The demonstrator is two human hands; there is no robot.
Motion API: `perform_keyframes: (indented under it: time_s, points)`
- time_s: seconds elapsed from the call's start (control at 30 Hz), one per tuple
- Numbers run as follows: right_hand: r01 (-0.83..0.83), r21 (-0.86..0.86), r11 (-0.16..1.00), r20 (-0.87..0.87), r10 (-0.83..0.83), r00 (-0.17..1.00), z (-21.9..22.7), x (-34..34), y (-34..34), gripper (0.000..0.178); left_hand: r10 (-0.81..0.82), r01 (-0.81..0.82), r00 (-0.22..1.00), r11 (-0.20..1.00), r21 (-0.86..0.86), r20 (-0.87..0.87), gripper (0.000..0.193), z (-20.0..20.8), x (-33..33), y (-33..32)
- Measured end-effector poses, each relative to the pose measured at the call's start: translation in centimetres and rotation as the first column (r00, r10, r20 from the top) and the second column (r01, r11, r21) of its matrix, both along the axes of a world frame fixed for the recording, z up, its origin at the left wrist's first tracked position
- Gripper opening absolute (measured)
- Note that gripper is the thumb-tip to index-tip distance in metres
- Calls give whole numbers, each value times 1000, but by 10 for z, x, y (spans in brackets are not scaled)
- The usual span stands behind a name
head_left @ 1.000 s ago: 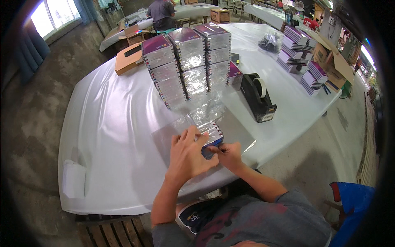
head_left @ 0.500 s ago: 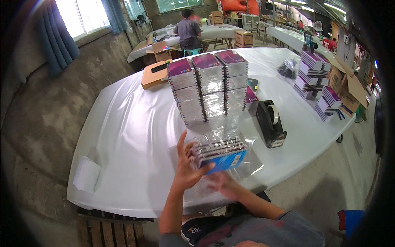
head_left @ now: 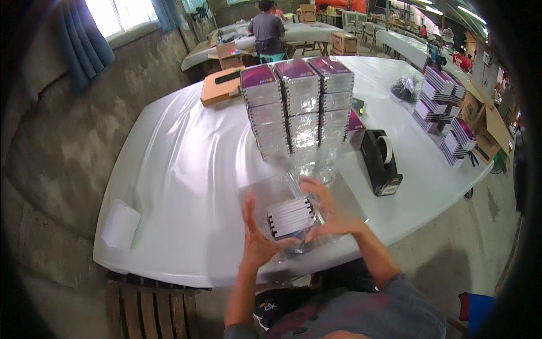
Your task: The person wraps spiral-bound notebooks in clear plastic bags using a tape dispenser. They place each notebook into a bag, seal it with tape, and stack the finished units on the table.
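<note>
A small bundle of spiral-bound notebooks in clear plastic stands on the table in front of me, white page edges facing up. My left hand is at its left side, fingers stretched and thumb apart. On the other side my right hand curves with fingers and thumb spread, close to the bundle; whether it touches the plastic I cannot tell. Flat clear plastic sheets or bags lie under and around the bundle. Just beyond rise three tall stacks of plastic-wrapped notebooks with purple covers.
A black tape dispenser stands right of the stacks. Loose notebooks and an open carton are at the far right. A flat cardboard box with a dark phone-like object lies far left; a white paper stack lies near left.
The bundle has gone from being tilted in my left hand, blue cover showing, to standing with page edges up. My right hand has moved up to its right side. The view has shifted slightly.
</note>
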State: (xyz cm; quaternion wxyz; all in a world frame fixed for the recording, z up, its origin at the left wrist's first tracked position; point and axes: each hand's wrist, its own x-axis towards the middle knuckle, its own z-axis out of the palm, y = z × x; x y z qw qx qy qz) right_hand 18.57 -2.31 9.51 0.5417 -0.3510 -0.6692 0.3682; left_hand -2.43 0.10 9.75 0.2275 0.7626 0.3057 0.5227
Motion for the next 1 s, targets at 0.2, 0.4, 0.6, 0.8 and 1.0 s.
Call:
perform_keyframes:
  time_s: [0.2,0.4,0.6,0.8,1.0]
  points:
    - [-88,228,970,397,-10,918,50,9,9,21,-58,133,980,906,402,-192,63,19,-15,27]
    - [188,74,979,-137,-177,975,2,50,-24,52,11,-38,976,992,122,218,70,6,-44,3]
    - [152,123,981,340,-185,922,-19,1,-42,69,-81,84,994,996,36,-79,79,-57,-41,-3]
    - [57,176,983,528,-142,837,-7,10,-30,65,-147,160,979,983,87,-143,78,-55,-45,2]
    - [-143,137,980,701,6,713,18,8,-10,60,-117,174,903,979,103,-412,76,-19,-44,6]
